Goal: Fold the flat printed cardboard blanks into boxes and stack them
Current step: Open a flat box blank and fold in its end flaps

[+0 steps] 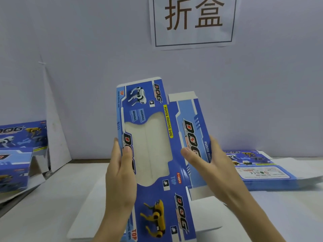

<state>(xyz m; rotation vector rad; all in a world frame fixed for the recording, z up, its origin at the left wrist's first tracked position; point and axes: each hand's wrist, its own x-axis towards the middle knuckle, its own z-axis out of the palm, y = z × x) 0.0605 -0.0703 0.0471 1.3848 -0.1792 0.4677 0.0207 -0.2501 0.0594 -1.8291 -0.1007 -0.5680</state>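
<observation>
A flat blue printed cardboard blank (157,109), with toy dog pictures and a clear window, is held up above the white table (43,215). My left hand (120,175) grips its left edge, thumb on the printed face. My right hand (208,165) holds the right panel, thumb in front and fingers behind. The panels sit slightly bent along a crease. A pile of flat blanks (262,170) lies on the table to the right. Folded boxes (15,154) are stacked at the left.
A white sheet (82,219) lies on the table under the held blank. A paper sign with two characters (193,20) hangs on the grey wall behind. A white board (54,119) leans against the wall next to the folded boxes.
</observation>
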